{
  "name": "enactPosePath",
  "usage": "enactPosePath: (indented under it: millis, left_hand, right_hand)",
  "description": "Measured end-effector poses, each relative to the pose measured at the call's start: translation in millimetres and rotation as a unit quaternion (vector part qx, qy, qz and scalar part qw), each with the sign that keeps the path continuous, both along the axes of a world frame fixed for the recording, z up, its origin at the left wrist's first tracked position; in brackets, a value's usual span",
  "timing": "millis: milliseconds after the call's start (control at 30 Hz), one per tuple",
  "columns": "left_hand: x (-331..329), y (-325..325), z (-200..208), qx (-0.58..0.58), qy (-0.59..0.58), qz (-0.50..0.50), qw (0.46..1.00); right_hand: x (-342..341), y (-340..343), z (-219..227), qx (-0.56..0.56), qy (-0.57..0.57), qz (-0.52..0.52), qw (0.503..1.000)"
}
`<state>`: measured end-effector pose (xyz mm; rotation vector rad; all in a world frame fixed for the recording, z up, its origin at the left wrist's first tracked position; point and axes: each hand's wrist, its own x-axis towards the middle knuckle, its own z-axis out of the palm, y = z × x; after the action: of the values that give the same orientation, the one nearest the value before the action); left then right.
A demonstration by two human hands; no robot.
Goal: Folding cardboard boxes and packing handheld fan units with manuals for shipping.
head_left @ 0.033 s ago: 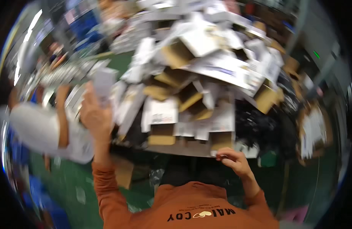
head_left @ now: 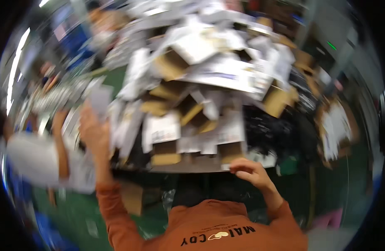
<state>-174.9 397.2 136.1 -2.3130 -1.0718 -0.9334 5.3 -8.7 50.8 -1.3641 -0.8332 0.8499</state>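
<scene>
In the head view, a flat pale box (head_left: 99, 96) was held up by the left hand (head_left: 94, 131) toward the left side of the work area, left of a big heap of white boxes (head_left: 200, 46). The left fingers were seen nearly straight and set against the box's lower part; the exact grip was blurred by motion.

The right hand (head_left: 251, 172) was held low, at the near edge of the table (head_left: 192, 166), close to an open-ended white box (head_left: 231, 140). Its fingers were half curled, with the thumb set beneath them; whether anything small was pinched there could not be told.

Many of the heaped boxes were left open, their brown insides exposed. Black plastic (head_left: 267, 127) was bunched to the right of the heap, and farther right a brown carton (head_left: 350, 121) was filled with white pieces. At the left, a co-worker's white sleeve (head_left: 33, 157) and bare forearm (head_left: 63, 146) could be seen. Brown cardboard (head_left: 132, 196) was placed low beside the person's orange-brown sleeve (head_left: 113, 205).
</scene>
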Motion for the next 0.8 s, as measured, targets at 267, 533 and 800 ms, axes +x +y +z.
enactPosePath:
  millis: [267, 533, 800]
  left_hand:
    - [36.8, 111.5, -99.5, -0.018, 0.126, 0.028, 0.991]
    - [49.8, 198.7, -137.5, 0.03, 0.044, -0.146, 0.988]
    - [76.8, -77.5, 20.4, 0.078, -0.171, -0.172, 0.967]
  right_hand:
    - [131.1, -147.8, 22.6, -0.018, -0.318, -0.5, 0.805]
    - [241.3, -404.7, -65.6, -0.368, -0.185, -0.75, 0.517]
    - [227.5, -393.9, -72.9, -0.183, 0.037, -0.787, 0.588]
